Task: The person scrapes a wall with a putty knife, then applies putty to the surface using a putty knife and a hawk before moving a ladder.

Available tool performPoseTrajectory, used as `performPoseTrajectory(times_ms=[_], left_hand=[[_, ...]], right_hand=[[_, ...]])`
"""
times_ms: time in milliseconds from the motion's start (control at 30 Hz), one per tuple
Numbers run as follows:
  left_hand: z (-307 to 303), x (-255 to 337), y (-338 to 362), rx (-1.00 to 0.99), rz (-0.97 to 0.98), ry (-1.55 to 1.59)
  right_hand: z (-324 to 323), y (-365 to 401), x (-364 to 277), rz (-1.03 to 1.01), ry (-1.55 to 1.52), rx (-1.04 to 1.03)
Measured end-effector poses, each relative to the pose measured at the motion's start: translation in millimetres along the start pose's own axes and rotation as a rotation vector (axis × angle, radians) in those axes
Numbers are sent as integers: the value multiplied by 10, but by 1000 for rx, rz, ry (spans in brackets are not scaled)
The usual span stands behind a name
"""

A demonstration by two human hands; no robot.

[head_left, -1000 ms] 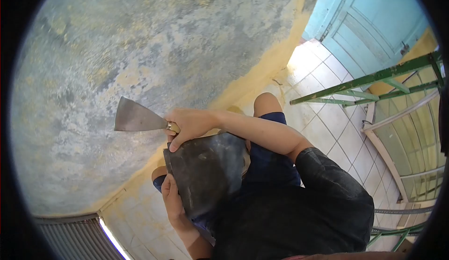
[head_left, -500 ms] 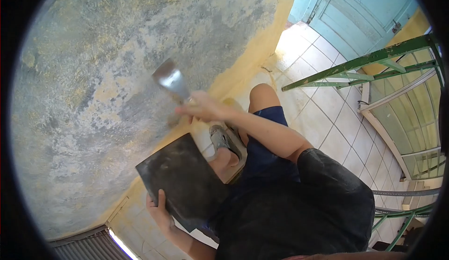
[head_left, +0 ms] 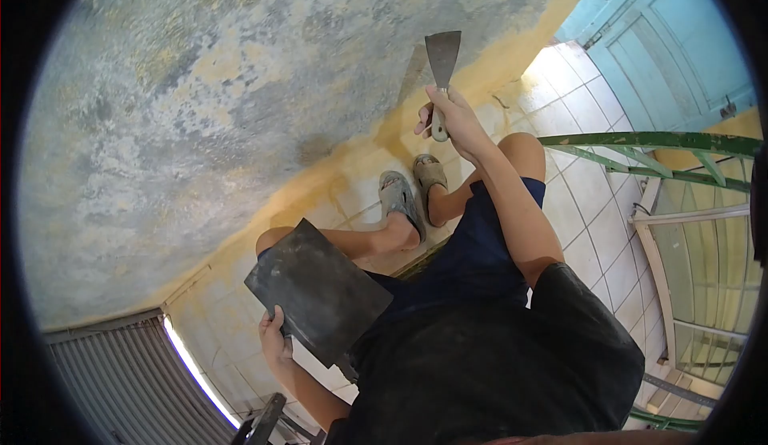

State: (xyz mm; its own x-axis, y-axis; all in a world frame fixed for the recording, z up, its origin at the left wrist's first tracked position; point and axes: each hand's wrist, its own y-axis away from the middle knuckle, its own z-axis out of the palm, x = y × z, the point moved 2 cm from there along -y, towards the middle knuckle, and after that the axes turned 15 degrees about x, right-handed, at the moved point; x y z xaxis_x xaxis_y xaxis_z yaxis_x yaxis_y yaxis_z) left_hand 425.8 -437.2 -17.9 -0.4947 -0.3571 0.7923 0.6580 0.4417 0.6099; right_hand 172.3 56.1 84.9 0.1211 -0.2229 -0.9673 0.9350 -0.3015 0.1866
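My right hand (head_left: 454, 121) is closed around the pale handle of a putty knife (head_left: 443, 59), whose wide metal blade points up, in front of the wall. At the lower left, my left hand (head_left: 274, 337) grips the edge of a dark flat board (head_left: 318, 291), with the thumb on its face. The board is tilted beside my left knee, near my shirt. A patchy grey and yellow wall (head_left: 184, 125) fills the upper left.
Green metal frame (head_left: 664, 142) and a pale-framed panel (head_left: 708, 261) stand at the right. A light blue door (head_left: 672, 53) is at the upper right, a corrugated shutter (head_left: 128, 381) at the lower left. My sandalled feet rest on the tiled floor (head_left: 588, 197).
My right hand has moved right and up with the putty knife, and the blade is now more upright. The view has shifted, showing both sandals and more of the shutter. My left hand keeps hold of the board.
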Motion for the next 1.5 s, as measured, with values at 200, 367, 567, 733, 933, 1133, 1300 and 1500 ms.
performPoseTrajectory(times_ms=[200, 367, 567, 733, 933, 1133, 1300, 1500], left_hand=[[169, -179, -72, -11, 7, 101], [-50, -374, -344, 0, 69, -75], [76, -138, -232, 426, 240, -539], [434, 273, -207, 742, 740, -819], [1276, 945, -114, 489, 1261, -514], [2329, 1407, 72, 39, 1085, -280], [3164, 1647, 122, -137, 1150, -22], [3776, 2058, -65, -149, 774, 47]], right_hand=[[194, 170, 22, 72, 41, -124], [429, 286, -9, 102, 99, -90], [679, 343, -3, 63, -123, -249], [958, 379, 37, -27, -168, -310], [1316, 557, 11, -103, -34, -275], [1494, 616, 118, -80, -80, -301], [1525, 584, 91, -162, -233, -229], [1495, 566, 8, -240, -303, -203]])
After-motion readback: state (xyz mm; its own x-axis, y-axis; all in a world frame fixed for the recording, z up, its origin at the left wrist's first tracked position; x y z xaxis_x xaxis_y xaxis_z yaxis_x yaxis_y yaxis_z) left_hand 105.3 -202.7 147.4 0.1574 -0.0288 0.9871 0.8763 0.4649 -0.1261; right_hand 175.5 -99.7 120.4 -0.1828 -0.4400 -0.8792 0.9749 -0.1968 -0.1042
